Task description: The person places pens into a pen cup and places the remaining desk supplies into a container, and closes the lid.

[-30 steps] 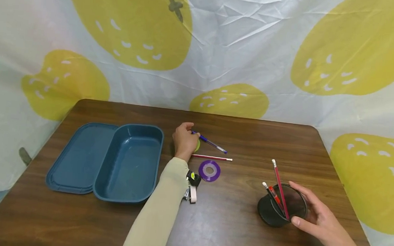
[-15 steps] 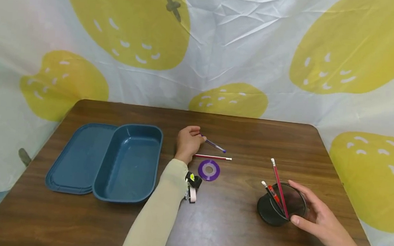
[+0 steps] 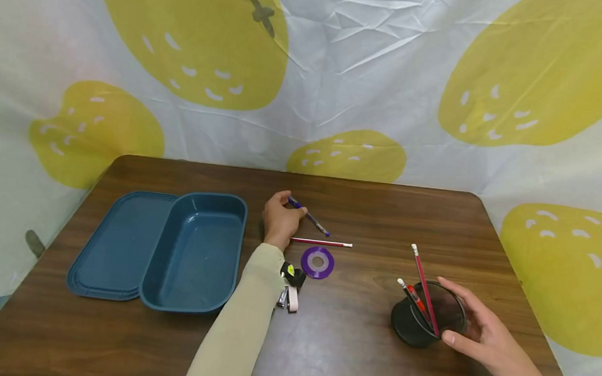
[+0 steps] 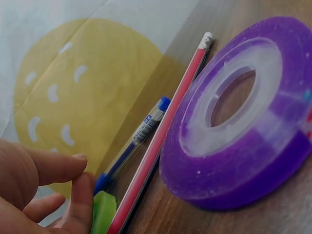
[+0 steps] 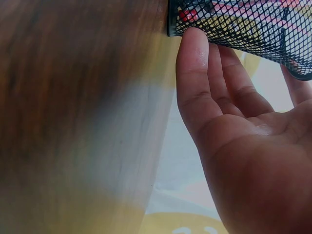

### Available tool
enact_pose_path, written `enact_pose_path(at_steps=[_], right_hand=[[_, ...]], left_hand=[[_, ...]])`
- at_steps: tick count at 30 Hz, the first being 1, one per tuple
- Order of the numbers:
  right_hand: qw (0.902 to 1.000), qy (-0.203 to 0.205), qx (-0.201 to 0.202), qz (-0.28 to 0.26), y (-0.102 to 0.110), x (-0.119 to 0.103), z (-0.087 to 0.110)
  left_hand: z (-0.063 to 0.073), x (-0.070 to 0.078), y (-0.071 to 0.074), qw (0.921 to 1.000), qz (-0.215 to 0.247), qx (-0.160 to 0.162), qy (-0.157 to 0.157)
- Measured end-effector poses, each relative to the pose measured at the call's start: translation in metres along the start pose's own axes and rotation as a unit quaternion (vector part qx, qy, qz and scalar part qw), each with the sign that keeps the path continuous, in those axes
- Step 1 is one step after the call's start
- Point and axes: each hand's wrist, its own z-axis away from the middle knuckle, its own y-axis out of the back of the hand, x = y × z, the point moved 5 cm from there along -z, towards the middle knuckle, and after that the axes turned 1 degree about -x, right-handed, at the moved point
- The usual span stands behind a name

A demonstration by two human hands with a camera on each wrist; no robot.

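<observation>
Left hand (image 3: 281,219): fingers bent, whether grasping cannot tell | slim clear-barrelled pen with blue ends (image 4: 145,128): at the fingertips, jutting past them | right hand (image 3: 497,344): thumb and fingers grasping round black wire-mesh cup (image 3: 413,325)

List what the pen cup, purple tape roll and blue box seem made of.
Pen cup: likely metal, coated black; its wall is an open mesh. Purple tape roll: probably glossy plastic film, on a whitish, translucent core that looks plastic too. Blue box: seemingly molded plastic; its smooth, rounded walls show soft highlights.
</observation>
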Motion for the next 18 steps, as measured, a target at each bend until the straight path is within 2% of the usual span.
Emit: enact_pose_path(at_steps=[7,11,14,18], right_hand=[[1.0000,-0.006,0.002,0.001,-0.001,0.001,-0.001],[0.9999,0.003,-0.009,-0.011,-0.003,0.001,-0.003],[0.9998,0.003,-0.009,-0.017,-0.005,0.001,-0.004],[0.9997,0.004,-0.012,-0.020,-0.005,0.001,-0.006]], left_hand=[[-0.005,0.001,-0.002,0.9997,-0.023,0.002,0.008],[-0.010,0.000,-0.003,0.9994,-0.030,0.015,0.010],[-0.015,-0.001,-0.002,0.9980,-0.055,0.029,0.008],[-0.018,-0.001,-0.002,0.9971,-0.062,0.037,0.021]])
